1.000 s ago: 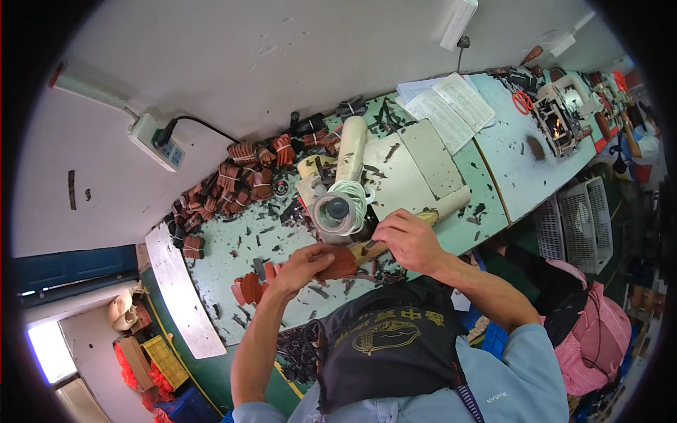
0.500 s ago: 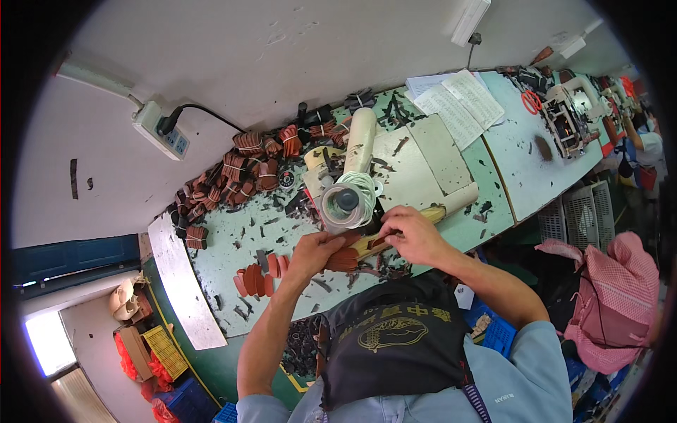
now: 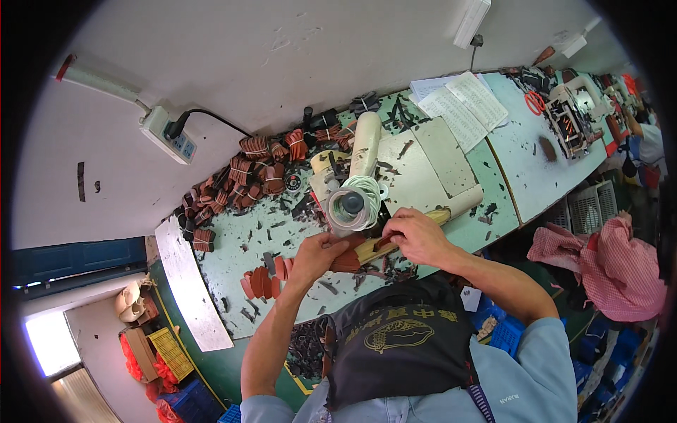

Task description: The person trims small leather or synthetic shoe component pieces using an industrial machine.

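My left hand [image 3: 315,256] is closed on a small stack of reddish-brown leather-like pieces [image 3: 346,261], held at the front edge of a cream machine [image 3: 424,151]. Just right of it, the fingers of my right hand [image 3: 417,236] pinch a small dark brown piece [image 3: 383,244] above a yellowish worn strip [image 3: 438,214] along the machine's front. Behind both hands stands a clear plastic cup [image 3: 331,209] with a dark round knob in it and a coil of white cord [image 3: 369,195] beside it. More rounded reddish pieces [image 3: 261,283] lie in a row left of my left hand.
Banded bundles of brown pieces [image 3: 240,169] are heaped along the wall. Dark scraps litter the green tabletop [image 3: 233,264]. An open notebook [image 3: 463,106] lies at the back; red-handled scissors [image 3: 534,103] and another machine [image 3: 566,120] are farther right. A person in pink checked clothing [image 3: 620,271] is at right.
The whole view has shifted slightly. My right hand's fingers have moved a little on the small brown piece; my left hand keeps its hold. The pink-clothed person at right has changed posture.
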Demonstrator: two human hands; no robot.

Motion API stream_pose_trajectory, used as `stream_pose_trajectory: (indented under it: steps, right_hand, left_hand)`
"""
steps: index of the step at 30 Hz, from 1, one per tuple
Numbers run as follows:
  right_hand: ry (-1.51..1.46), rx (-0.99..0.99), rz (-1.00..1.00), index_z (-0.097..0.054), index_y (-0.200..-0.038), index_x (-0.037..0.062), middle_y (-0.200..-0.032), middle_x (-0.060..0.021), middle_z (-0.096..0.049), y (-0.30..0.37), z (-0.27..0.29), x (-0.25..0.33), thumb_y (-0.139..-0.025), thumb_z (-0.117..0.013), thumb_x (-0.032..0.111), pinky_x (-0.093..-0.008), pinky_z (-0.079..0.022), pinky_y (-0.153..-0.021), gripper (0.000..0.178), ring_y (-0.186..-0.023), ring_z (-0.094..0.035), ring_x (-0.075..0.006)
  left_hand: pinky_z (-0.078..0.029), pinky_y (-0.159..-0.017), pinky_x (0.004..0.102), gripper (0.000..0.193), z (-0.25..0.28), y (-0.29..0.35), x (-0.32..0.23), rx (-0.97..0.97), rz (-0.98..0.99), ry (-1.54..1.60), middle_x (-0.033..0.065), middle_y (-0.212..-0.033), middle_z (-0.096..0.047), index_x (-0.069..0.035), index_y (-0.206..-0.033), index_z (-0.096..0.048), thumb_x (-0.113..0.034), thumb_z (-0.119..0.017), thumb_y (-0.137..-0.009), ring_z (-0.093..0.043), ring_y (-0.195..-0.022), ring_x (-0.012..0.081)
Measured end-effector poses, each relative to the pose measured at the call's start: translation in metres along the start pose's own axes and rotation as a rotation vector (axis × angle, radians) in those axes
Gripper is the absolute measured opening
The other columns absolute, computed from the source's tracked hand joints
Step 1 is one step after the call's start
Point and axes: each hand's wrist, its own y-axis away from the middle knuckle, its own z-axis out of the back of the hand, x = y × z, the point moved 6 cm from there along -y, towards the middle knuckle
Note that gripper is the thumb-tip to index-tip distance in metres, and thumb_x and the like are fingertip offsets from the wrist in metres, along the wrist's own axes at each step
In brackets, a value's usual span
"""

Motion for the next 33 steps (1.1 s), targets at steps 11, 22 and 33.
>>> stream_pose_trajectory:
  steps: [11,22,33]
  right_hand:
    - [0.126,-0.030,-0.025,-0.065,-0.093,0.0045,-0.097,-0.0147,-0.058,-0.002,-0.001,0.004,-0.078,-0.059,0.003,-0.0425,-0.046,-0.084,0.017,-0.091,-0.056,-0.0328]
    - [0.189,-0.023,-0.005,-0.064,-0.095,0.0018,-0.095,-0.0142,-0.059,-0.007,-0.001,0.017,-0.075,-0.059,0.000,-0.0424,-0.046,-0.083,0.021,-0.096,-0.055,-0.0340]
    - [0.129,-0.081,0.158,-0.064,-0.096,0.0012,-0.097,-0.0149,-0.060,-0.008,0.003,0.022,-0.076,-0.060,0.001,-0.0443,-0.046,-0.084,0.021,-0.093,-0.056,-0.0347]
  left_hand:
    - [-0.050,-0.065,0.0235,0.030,0.001,-0.005,0.013,0.030,-0.097,0.026,0.0046,-0.090,-0.070,-0.002,-0.112,-0.066,-0.020,-0.066,-0.088,-0.062,-0.075,0.0091]
    - [-0.051,-0.069,0.0277,0.030,-0.008,0.001,-0.003,0.162,-0.098,0.242,0.0098,-0.084,-0.071,-0.001,-0.103,-0.070,-0.024,-0.070,-0.083,-0.066,-0.076,0.0131]
    - [-0.050,-0.067,0.0269,0.033,-0.010,-0.003,-0.018,0.149,-0.026,0.016,0.0075,-0.090,-0.071,-0.002,-0.110,-0.068,-0.023,-0.068,-0.084,-0.064,-0.077,0.0112]
